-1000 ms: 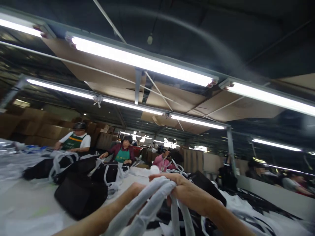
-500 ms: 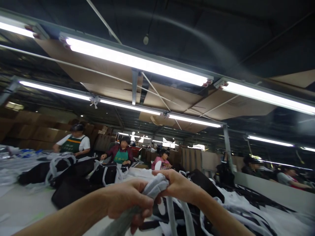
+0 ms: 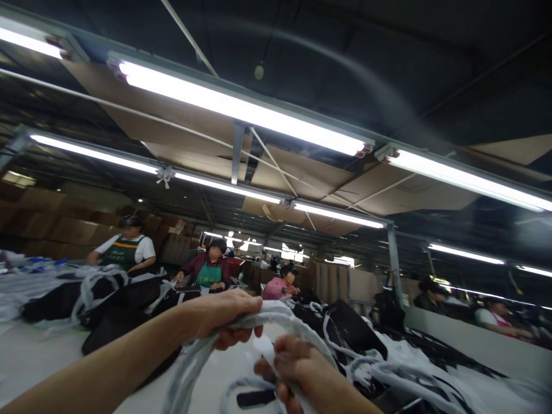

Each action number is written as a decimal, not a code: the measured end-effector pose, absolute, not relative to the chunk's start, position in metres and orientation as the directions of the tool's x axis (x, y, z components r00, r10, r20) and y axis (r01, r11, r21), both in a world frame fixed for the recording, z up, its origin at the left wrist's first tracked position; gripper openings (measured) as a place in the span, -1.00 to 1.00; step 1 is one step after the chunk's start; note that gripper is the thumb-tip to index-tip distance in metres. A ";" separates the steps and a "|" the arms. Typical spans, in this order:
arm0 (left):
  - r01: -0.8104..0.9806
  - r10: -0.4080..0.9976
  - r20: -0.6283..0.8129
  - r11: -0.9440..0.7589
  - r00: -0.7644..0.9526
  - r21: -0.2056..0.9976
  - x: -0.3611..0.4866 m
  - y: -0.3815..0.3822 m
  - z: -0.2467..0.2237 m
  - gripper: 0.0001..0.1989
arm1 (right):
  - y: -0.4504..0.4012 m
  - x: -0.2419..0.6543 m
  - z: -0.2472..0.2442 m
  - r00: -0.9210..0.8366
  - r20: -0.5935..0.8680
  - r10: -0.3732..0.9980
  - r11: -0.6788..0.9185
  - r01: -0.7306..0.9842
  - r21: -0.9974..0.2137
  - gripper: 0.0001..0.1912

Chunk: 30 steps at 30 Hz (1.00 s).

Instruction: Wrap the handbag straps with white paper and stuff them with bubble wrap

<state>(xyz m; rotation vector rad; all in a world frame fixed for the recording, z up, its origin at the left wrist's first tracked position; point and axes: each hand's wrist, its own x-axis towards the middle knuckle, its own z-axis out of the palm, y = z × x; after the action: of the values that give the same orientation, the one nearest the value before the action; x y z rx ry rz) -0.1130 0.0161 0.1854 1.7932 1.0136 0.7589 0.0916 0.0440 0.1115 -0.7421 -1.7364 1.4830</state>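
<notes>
The left hand (image 3: pixel 222 315) is clamped on a bundle of grey-white straps (image 3: pixel 280 313), its fingers wrapped around them from above and its thumb side towards the far edge of the surface (image 3: pixel 41 359). The straps are in the air above the middle of the surface – they bend over in an arch, one side dropping below the left hand towards the near edge, the other running down to the right, behind the right hand (image 3: pixel 302 368). That hand is blurred, its fingers curled just under the arch; whether they are closed on a strap I cannot tell. A small white shape (image 3: pixel 262 347) shows beside its fingertips, too blurred to name.

Below the hands, a dark flat piece (image 3: pixel 256 398) lies on the surface, a thin grey loop beside it. Towards the far left corner, black bags (image 3: pixel 129 299) lie in a heap with pale straps looped over them. To the right of the hands there is a black panel (image 3: pixel 356 328), tilted, and then more pale straps (image 3: pixel 407 379) and crumpled white sheets (image 3: pixel 414 356) spread towards the right edge.

Along the far edge are three people – one in a green apron (image 3: pixel 121 253) with white sleeves, one in a teal apron (image 3: pixel 211 275) with dark red sleeves, and one in a pink top (image 3: pixel 276 288)
</notes>
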 end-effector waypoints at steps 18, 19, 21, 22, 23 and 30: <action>0.371 0.857 0.475 -0.516 0.201 0.772 -0.098 0.056 0.157 -0.62 | 0.037 0.061 0.124 -0.414 0.150 0.898 -0.014 -0.368 -0.930 -0.57; 0.373 0.843 0.506 -0.536 0.183 0.758 -0.099 0.059 0.155 -0.64 | 0.030 0.065 0.122 -0.449 0.128 0.885 -0.063 -0.386 -0.920 -0.56; 0.381 0.828 0.534 -0.556 0.171 0.739 -0.099 0.062 0.152 -0.65 | 0.018 0.073 0.118 -0.494 0.152 0.856 -0.091 -0.434 -0.896 -0.55; 0.385 0.825 0.536 -0.560 0.179 0.734 -0.098 0.062 0.150 -0.65 | 0.014 0.076 0.119 -0.494 0.203 0.845 -0.054 -0.457 -0.888 -0.53; 0.388 0.823 0.535 -0.564 0.192 0.729 -0.097 0.061 0.149 -0.66 | 0.012 0.079 0.121 -0.478 0.273 0.835 0.024 -0.464 -0.886 -0.50; 0.370 0.652 0.741 -0.736 0.159 0.567 -0.071 0.042 0.156 -0.76 | 0.027 0.094 0.159 -0.231 0.639 0.734 0.605 -0.206 -0.769 -0.52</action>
<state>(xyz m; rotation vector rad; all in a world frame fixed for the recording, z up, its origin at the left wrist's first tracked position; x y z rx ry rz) -0.0712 0.0421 0.1564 2.1839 0.9903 1.6052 0.0943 0.0273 0.1590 -0.4548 -1.5731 0.9295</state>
